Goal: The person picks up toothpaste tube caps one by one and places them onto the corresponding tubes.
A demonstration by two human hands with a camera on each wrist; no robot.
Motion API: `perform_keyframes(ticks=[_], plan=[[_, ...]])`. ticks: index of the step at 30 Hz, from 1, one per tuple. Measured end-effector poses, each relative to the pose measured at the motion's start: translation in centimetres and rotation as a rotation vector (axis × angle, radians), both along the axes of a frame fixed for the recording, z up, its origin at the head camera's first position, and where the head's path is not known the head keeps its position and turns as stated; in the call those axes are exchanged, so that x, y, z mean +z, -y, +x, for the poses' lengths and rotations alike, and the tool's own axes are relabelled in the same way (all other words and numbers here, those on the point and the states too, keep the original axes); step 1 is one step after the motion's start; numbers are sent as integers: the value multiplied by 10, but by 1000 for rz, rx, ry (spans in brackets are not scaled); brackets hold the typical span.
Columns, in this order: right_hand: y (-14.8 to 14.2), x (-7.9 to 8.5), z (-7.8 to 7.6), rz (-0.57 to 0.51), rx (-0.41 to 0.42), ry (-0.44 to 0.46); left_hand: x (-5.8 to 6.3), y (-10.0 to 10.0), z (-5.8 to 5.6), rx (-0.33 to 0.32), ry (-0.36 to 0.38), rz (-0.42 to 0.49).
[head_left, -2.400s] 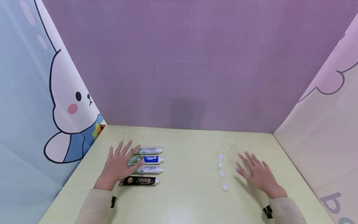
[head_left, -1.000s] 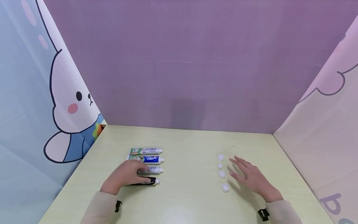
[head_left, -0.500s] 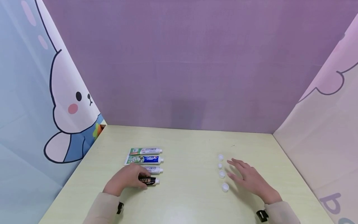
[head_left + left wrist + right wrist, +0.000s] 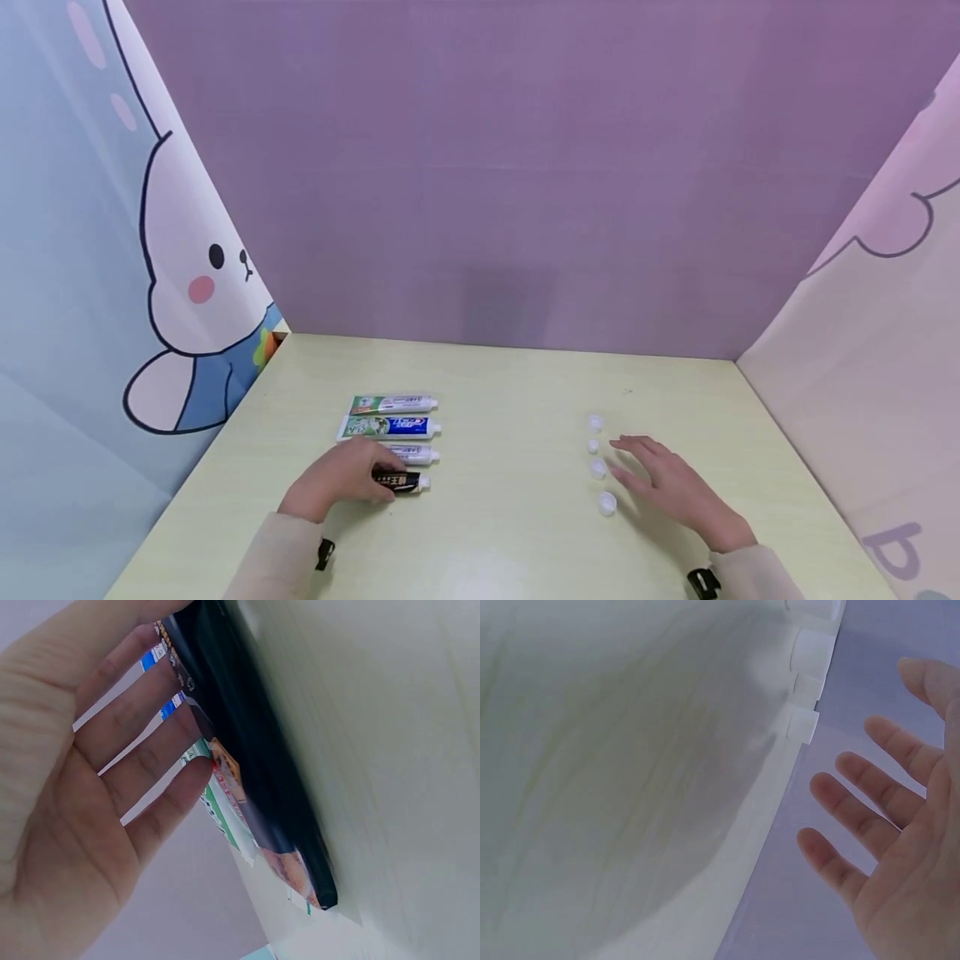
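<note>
My left hand (image 4: 341,477) grips a black toothpaste tube (image 4: 402,482) between thumb and fingers, and its dark side (image 4: 255,750) shows large in the left wrist view. The tube lies on its side, white threaded nozzle pointing right, its rear half hidden by the hand in the head view. Just beyond it lies a pale toothpaste tube (image 4: 412,454), partly covered by the fingers. My right hand (image 4: 675,492) hovers with spread, relaxed fingers and holds nothing. Its fingertips are close to the right of several white caps, among them the nearest cap (image 4: 607,503) and a small cap (image 4: 593,447).
A blue and green toothpaste tube (image 4: 390,427) and a green and white one (image 4: 393,404) lie parallel farther back on the pale wooden table (image 4: 510,533). A purple cloth wall (image 4: 495,183) stands behind, with printed curtains (image 4: 75,292) at the sides.
The left hand came down from above the tubes, curled, and moved forward to the black tube, now gripping it. The right hand shifted left toward the caps.
</note>
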State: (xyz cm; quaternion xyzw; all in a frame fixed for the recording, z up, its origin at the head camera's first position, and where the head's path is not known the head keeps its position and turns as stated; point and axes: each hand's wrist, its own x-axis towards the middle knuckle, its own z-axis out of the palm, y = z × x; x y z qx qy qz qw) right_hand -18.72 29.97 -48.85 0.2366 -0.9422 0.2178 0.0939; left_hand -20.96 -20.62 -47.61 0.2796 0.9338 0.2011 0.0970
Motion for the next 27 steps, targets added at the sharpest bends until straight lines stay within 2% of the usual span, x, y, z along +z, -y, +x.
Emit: perform_keyframes(ticks=[8,13,20,27], plan=[[2,2,1,-1,-9,2,0,0,1,20,53,17],[2,5,2,4,-6,-3,-1,-1,-1,6,57,32],[2,9,4,11,-17,38,0,-1,-3,-25,14,24],[1,8,4,17,-9,52,5,-5,-3,-39,11,82]])
